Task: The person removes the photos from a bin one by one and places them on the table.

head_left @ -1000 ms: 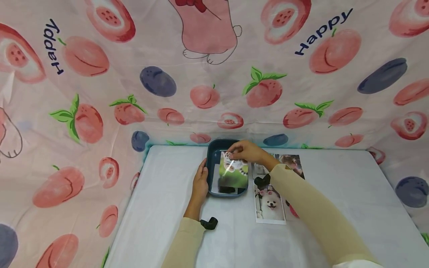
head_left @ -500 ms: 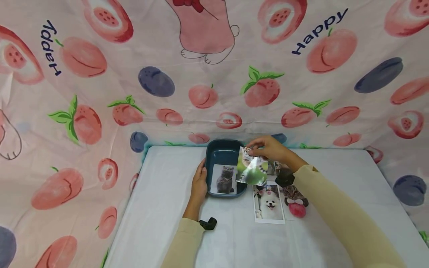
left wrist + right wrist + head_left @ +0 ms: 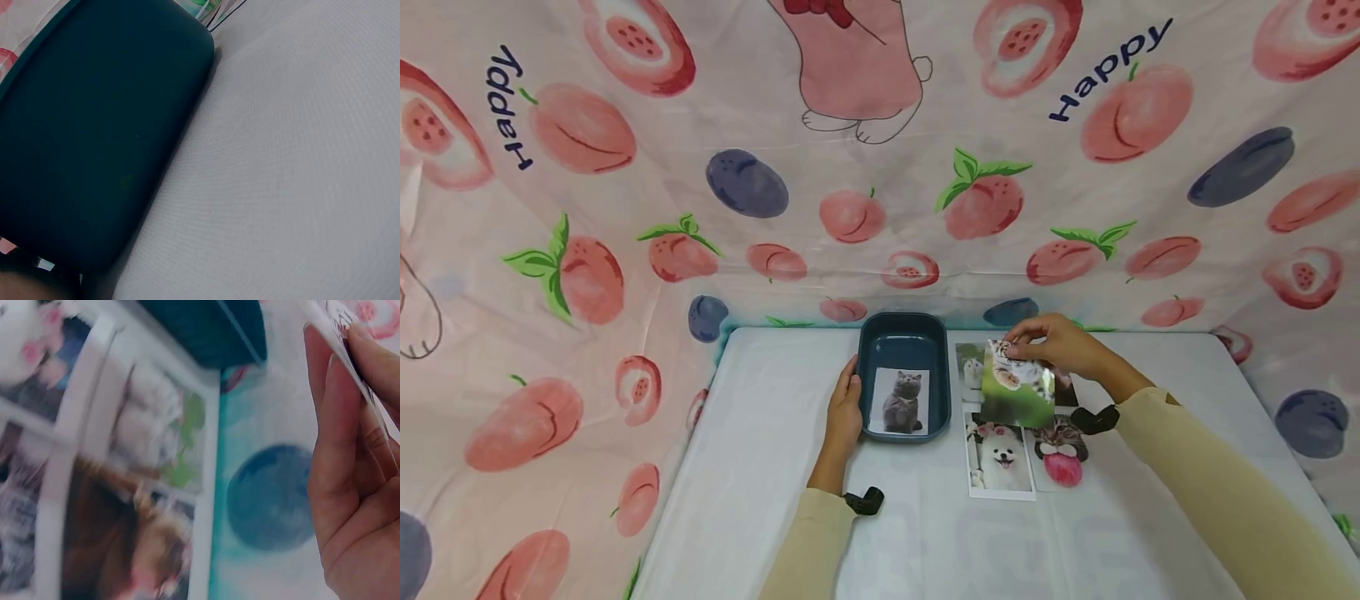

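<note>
A dark teal tray (image 3: 868,333) stands on the white table, with a grey cat photo (image 3: 901,404) lying inside it. Along the tray's left side, my left hand (image 3: 844,412) holds it. In the left wrist view the tray's outer wall (image 3: 106,125) fills the left half. Right of the tray, my right hand (image 3: 1060,346) pinches the upper edge of a glossy tiger cub photo (image 3: 1018,392) on a green background. That photo overlaps several others: a white dog photo (image 3: 1002,458), a tabby cat photo (image 3: 1060,458) with a pink ball, and a white animal photo (image 3: 968,371).
Behind the table (image 3: 1157,467) hangs a pink fruit-print cloth (image 3: 902,183), close to its back edge. Black wrist cameras sit on both arms. In the right wrist view the laid-out photos (image 3: 103,525) lie left of the right hand.
My right hand has carried the tiger cub photo out of the tray and rightward over the other photos. This has uncovered the grey cat photo. My left hand stays at the tray.
</note>
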The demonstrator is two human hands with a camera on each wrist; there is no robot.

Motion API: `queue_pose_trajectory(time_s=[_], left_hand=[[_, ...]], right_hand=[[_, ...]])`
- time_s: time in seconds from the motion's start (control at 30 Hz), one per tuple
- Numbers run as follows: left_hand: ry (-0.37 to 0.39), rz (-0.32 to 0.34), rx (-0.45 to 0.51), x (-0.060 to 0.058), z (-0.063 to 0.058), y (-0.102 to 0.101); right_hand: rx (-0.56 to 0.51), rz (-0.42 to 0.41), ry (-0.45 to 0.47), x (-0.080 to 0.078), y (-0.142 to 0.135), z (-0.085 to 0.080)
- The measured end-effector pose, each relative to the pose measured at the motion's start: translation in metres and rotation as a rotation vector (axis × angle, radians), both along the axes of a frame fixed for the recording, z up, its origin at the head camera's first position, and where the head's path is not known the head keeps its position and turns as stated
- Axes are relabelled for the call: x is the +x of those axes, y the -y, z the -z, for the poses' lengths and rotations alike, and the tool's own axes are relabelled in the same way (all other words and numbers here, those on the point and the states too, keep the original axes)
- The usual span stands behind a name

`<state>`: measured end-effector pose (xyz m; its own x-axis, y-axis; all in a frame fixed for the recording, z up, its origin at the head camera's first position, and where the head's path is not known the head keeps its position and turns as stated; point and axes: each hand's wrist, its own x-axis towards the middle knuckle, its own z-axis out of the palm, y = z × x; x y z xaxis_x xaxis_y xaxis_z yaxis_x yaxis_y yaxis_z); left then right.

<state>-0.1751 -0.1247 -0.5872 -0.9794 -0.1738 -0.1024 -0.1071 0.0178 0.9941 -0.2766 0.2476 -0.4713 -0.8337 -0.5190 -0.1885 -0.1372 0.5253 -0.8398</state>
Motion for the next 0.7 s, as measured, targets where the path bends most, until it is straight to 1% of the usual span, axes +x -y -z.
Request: queue_pose_trajectory(time_s=[0.1, 0.23, 0.37, 0.5, 0.7], left_hand=[[0.004, -0.001, -0.011, 0.000, 0.000, 0.000], [0.005, -0.002, -0.022, 0.000, 0.003, 0.001], [0.018, -0.001, -0.017, 0.000, 0.004, 0.001], [0.012, 0.002, -0.008, -0.001, 0.005, 0.002], [0.002, 0.008, -0.011, -0.002, 0.006, 0.001]], right_hand=[[0.017, 0.024, 0.022, 0.007, -0.018, 0.004], [0.033, 0.063, 0.018, 0.015, -0.043, 0.013], [0.049, 0.104, 0.027, 0.022, -0.066, 0.021], [0.067, 0.137, 0.051, 0.030, -0.089, 0.028], [0.097, 0.159, 0.083, 0.042, -0.117, 0.038]])
